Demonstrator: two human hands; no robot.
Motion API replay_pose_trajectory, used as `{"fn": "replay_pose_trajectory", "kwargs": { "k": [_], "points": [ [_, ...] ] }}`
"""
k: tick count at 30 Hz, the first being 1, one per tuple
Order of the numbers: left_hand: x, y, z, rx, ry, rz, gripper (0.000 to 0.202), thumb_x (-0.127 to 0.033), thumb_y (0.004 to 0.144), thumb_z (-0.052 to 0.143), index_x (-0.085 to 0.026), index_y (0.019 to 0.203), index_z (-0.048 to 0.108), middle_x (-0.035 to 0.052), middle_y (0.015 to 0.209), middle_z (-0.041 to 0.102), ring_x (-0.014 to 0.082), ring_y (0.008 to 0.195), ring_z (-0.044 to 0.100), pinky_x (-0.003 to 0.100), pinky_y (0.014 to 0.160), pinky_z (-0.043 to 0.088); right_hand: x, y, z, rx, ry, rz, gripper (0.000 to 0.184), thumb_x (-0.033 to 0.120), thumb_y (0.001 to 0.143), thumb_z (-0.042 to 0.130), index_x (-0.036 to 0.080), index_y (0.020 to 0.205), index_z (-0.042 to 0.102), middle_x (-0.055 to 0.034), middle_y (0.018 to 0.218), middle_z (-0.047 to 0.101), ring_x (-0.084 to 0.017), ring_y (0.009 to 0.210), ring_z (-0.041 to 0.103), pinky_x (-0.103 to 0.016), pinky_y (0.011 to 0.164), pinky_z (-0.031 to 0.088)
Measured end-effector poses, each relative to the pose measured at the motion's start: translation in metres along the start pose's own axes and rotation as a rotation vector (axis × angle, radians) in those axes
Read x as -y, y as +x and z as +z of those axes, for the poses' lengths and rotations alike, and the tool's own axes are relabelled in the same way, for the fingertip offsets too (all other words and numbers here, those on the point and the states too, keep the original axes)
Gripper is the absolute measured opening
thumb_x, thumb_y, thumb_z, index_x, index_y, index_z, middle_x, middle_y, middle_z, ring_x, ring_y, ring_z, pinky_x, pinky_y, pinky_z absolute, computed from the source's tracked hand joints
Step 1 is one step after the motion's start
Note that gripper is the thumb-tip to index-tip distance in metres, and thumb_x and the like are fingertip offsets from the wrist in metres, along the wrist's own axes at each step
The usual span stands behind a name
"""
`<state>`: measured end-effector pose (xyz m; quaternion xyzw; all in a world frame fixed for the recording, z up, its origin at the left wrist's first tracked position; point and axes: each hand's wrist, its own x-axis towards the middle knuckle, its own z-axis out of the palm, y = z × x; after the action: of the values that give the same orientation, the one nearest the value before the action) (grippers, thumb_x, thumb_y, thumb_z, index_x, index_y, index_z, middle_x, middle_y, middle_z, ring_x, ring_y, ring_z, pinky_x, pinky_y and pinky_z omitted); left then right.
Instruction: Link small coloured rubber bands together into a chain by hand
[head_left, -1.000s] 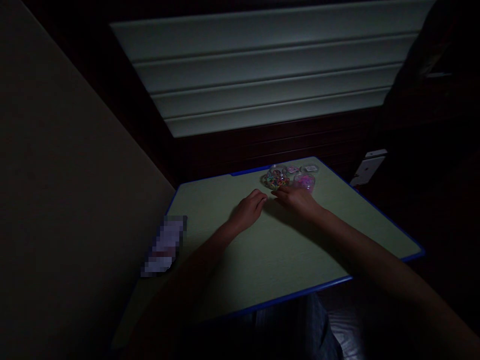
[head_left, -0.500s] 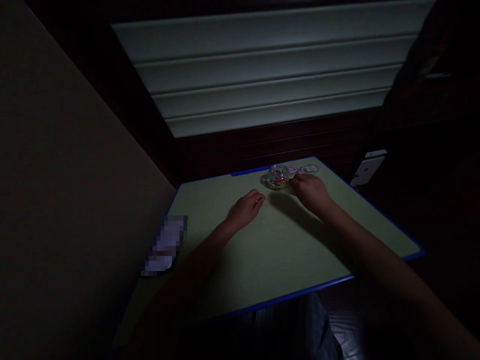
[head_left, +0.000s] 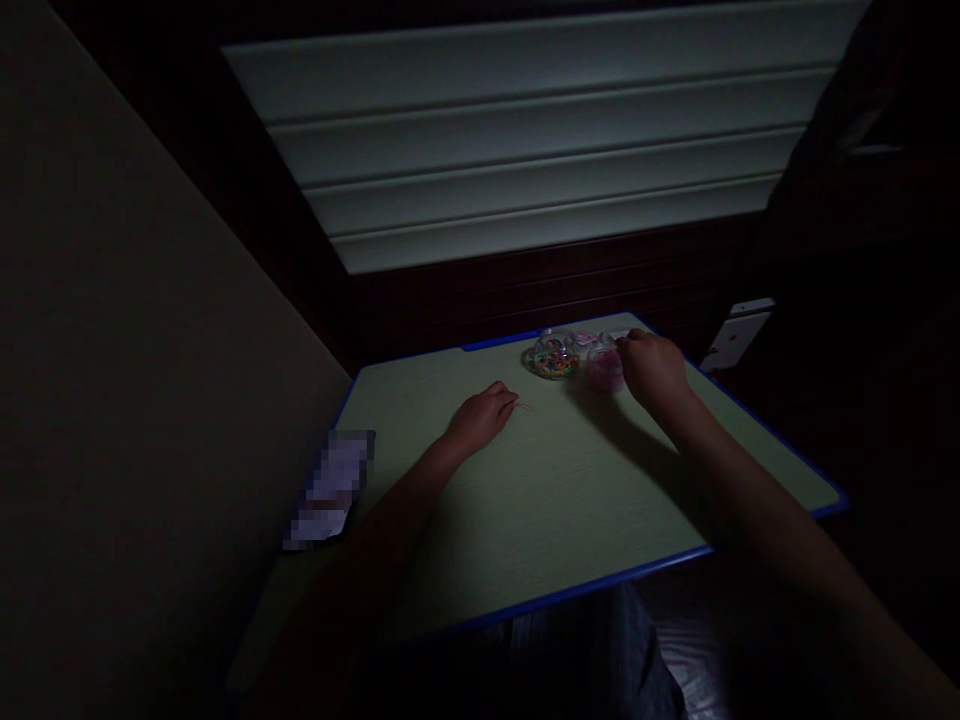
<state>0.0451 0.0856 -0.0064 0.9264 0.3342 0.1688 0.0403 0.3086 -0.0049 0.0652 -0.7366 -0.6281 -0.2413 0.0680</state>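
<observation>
The room is dim. My left hand [head_left: 480, 416] rests on the pale green table [head_left: 525, 500], fingers curled in a pinch on a thin small thing that pokes out to the right. My right hand [head_left: 654, 366] is at the far edge, fingers bent down at a flat clear lid [head_left: 616, 337]; what it grips is unclear. A clear pot of pink beads [head_left: 604, 367] stands just left of it. A clear pot of many-coloured loops [head_left: 553, 357] stands further left.
The table has a blue rim [head_left: 585, 592]. A blurred paper [head_left: 331, 488] lies at its left edge against a beige wall [head_left: 112, 400]. A window blind [head_left: 525, 140] hangs behind. A white object [head_left: 739, 335] sits off the table's right side.
My right hand has moved right and away, from beside my left hand past the pink pot to the lid at the far edge. My left hand has drawn slightly back and left.
</observation>
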Motion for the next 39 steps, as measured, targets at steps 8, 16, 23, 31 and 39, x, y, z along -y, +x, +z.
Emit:
{"fn": "replay_pose_trajectory", "kwargs": {
  "k": [8,16,23,31,39],
  "points": [
    [-0.012,-0.001,0.000,0.062,0.254,0.023,0.029,-0.026,0.094,0.033,-0.023,0.102,0.060,0.0033,0.101,0.057,0.0137,0.081,0.060,0.025,0.069,0.045,0.007,-0.002,-0.006,-0.016,0.031,-0.026,0.029,0.016,0.088,0.036,0.012,0.093,0.064,-0.0125,0.091,0.063,-0.020,0.077,0.059,-0.028,0.060,0.032],
    [-0.027,0.000,-0.002,0.069,0.464,0.042,0.025,-0.014,0.091,0.034,-0.016,0.103,0.055,0.0098,0.102,0.055,0.0172,0.079,0.061,0.028,0.061,0.045,0.026,-0.006,-0.005,0.049,0.223,-0.175,0.034,0.029,0.092,0.034,0.017,0.104,0.063,-0.0102,0.099,0.064,-0.019,0.081,0.060,-0.027,0.064,0.036],
    [-0.033,-0.004,0.000,0.000,0.481,0.123,0.027,-0.015,0.092,0.032,-0.018,0.110,0.052,0.0078,0.101,0.056,0.0168,0.081,0.059,0.027,0.061,0.046,0.054,-0.012,0.004,0.091,0.312,-0.508,0.030,0.025,0.090,0.040,0.015,0.111,0.060,-0.0115,0.106,0.062,-0.020,0.094,0.058,-0.028,0.075,0.037],
    [-0.029,-0.005,0.004,-0.040,0.432,0.206,0.029,-0.016,0.092,0.032,-0.020,0.114,0.051,0.0081,0.105,0.056,0.0165,0.085,0.059,0.027,0.067,0.048,0.054,-0.014,0.006,0.136,0.345,-0.586,0.025,0.020,0.089,0.043,0.015,0.101,0.064,-0.0081,0.093,0.064,-0.016,0.084,0.058,-0.025,0.068,0.033],
    [-0.028,-0.005,0.002,-0.060,0.408,0.193,0.030,-0.016,0.092,0.031,-0.020,0.113,0.051,0.0081,0.105,0.057,0.0157,0.083,0.059,0.027,0.066,0.047,0.042,-0.009,-0.001,0.081,0.255,-0.494,0.025,0.019,0.089,0.040,0.016,0.096,0.065,-0.0092,0.095,0.065,-0.017,0.083,0.057,-0.026,0.068,0.031]
  ]
}}
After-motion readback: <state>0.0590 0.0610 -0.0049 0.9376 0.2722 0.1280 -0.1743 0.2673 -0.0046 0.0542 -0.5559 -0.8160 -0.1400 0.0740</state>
